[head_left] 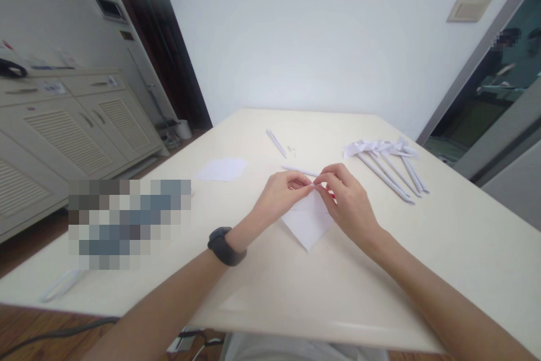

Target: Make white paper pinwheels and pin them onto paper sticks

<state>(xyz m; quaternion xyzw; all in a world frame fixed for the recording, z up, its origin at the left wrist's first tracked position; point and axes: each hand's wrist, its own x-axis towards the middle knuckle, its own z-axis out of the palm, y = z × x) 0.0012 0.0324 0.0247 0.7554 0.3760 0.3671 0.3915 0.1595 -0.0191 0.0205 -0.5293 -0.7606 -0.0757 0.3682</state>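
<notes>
A square sheet of white paper [308,226] with a crease across it lies at the middle of the table, one corner pointing toward me. Both hands meet at its far corner. My left hand [289,189] pinches that corner between thumb and fingers. Close against it, my right hand [344,197] pinches the same spot. A small red thing [332,196] shows by the right fingers; its kind is hidden. Just beyond the hands lies a thin rolled paper stick [298,170], partly covered by the right hand.
Pinwheel-like folded papers [380,148] on rolled paper sticks [386,178] lie at the right. Loose white sheets [222,169] rest at the left. More thin sticks [276,143] and tiny scraps [291,150] are farther back. A blurred-out area covers the table's left side. A wall bounds the far edge.
</notes>
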